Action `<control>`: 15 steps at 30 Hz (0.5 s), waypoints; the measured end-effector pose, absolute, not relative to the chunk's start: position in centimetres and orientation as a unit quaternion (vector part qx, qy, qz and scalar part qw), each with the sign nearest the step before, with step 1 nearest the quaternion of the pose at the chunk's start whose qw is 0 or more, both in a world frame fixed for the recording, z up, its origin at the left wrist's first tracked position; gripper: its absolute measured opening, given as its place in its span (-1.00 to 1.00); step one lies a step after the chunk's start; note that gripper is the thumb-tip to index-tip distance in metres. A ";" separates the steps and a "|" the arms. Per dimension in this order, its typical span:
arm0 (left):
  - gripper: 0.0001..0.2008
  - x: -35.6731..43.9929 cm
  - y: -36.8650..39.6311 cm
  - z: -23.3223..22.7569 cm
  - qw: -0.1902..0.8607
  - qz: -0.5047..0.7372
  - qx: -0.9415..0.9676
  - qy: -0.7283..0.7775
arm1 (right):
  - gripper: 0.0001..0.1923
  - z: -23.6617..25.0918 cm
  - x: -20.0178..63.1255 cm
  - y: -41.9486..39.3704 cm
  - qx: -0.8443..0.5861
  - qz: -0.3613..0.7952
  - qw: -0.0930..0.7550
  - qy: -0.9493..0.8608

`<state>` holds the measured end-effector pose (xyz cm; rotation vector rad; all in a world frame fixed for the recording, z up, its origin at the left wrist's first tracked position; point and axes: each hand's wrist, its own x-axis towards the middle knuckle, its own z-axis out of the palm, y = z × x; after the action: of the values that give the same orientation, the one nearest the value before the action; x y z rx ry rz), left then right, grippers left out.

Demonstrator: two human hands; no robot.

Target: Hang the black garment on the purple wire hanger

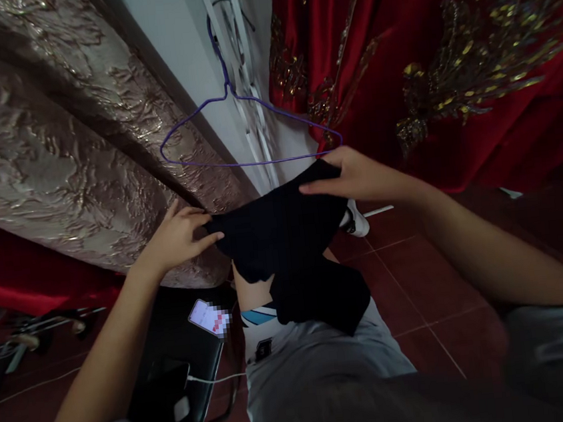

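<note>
Head view: left hand (182, 237) and right hand (349, 176) pinch black cloth (289, 237) by its upper corners, long axis crosswise, rising rightward; purple hanger (266, 163) hangs just beyond

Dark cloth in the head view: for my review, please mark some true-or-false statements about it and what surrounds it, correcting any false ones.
1. The left hand holds the dark cloth. True.
2. The right hand is away from the dark cloth. False: it holds the cloth too, near its upper right corner.
3. The purple hanger lies on the floor. False: the purple hanger hangs by the white frame.
4. A phone lies on the black seat. True.
5. The gold-decorated fabric at the right is green. False: it is red.
</note>
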<state>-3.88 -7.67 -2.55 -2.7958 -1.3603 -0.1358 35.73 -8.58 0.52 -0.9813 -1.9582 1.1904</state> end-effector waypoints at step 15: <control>-0.67 -1.1 -14.2 -3.8 -0.285 -0.074 -0.853 -0.430 | -0.66 -8.0 29.6 0.3 -0.417 0.244 0.469 -0.739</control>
<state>-1.11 -14.22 -3.82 -3.3111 -1.6693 -0.2886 29.60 0.27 -7.95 -1.0213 -1.8125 0.5970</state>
